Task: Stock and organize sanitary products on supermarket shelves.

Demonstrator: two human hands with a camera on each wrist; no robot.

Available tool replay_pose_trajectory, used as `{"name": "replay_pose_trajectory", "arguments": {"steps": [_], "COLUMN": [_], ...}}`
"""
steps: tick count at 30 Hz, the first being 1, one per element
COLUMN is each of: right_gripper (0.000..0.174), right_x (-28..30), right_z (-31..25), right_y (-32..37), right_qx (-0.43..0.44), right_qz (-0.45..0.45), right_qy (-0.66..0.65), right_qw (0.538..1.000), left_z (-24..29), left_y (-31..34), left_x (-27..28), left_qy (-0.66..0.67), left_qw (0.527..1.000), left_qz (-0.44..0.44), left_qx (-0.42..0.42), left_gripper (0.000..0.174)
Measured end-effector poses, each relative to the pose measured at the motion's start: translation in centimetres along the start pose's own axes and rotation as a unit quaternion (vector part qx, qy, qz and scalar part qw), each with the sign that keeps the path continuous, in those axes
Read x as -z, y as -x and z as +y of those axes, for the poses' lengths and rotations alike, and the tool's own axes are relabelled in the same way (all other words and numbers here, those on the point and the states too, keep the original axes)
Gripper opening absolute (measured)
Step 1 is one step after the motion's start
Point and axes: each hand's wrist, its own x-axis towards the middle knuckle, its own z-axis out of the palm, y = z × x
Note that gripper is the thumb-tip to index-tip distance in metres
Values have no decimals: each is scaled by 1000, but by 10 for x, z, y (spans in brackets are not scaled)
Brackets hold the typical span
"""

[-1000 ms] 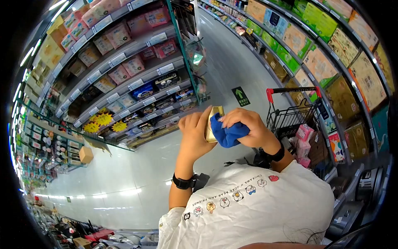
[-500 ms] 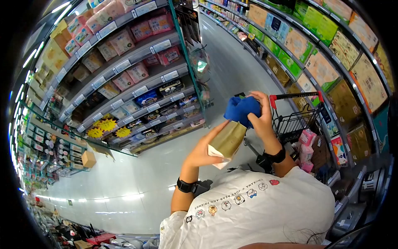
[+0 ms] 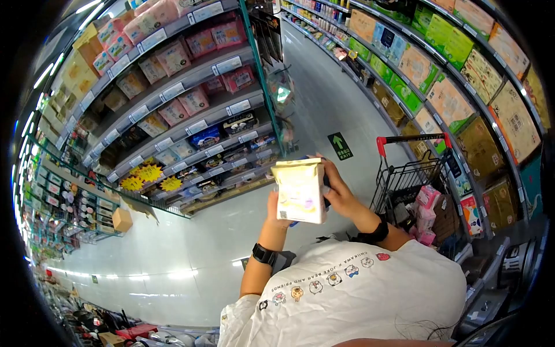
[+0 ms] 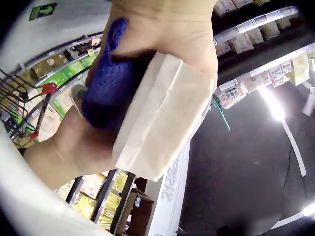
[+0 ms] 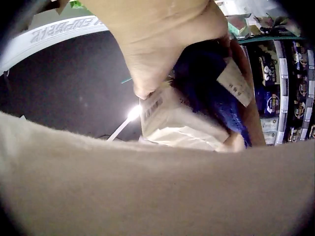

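A cream and yellow soft pack (image 3: 302,194) with a gold top end is held between the two hands, its printed face turned up toward the head. My left hand (image 3: 275,209) grips its left side. At the right side, my right hand (image 3: 342,198) holds a blue cloth (image 4: 109,91) bunched against the back of the pack, its thumb at the pack's edge. In the right wrist view a pale printed label (image 5: 235,83) lies against the cloth. From the head, the pack hides most of the cloth and many fingers.
A black shopping cart (image 3: 404,168) with a red-cornered handle stands to the right, pink packs (image 3: 426,214) inside. Shelves of pink packs (image 3: 173,58) rise at the left, and tissue packs (image 3: 448,98) line the right. A green exit sign (image 3: 340,146) marks the aisle floor.
The pack has turned so its printed face shows, where its gold side showed before. The blue cloth went from in front of the pack to mostly behind it; both hands stay on the items.
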Motion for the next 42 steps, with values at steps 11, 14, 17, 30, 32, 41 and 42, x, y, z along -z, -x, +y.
{"name": "replay_pose_trajectory", "arguments": {"steps": [11,14,17,30,32,41,42], "right_gripper": [46,55,60,57,56,64,66], "right_x": [3,0,0,23,23,25,24], "right_z": [2,-11,-4,-15,-13,-11,-7], "right_y": [1,0,2,-13,-12,-13,-12], "right_qx": [-160,-211,-196,-292,-291,-210,-192], "right_qz": [49,48,51,86,89,104,106], "right_qy": [-111,-242,-219,-332,-322,-84,-85], "right_qw": [980,946,954,893,897,968,972], "left_z": [1,-7,-7,-8,-9,-16,-17], "left_y": [-11,-15,-15,-18,-18,-20,-20], "left_x": [-35,-46,-49,-45,-46,-40,-40], "left_qy": [-167,-261,-300,-448,-439,-531,-537], "left_qw": [978,942,912,845,855,821,818], "left_qz": [115,173,231,222,219,167,169], "left_qx": [-55,-122,-158,-189,-166,-125,-116], "left_gripper": [39,37,40,42,42,45,45]}}
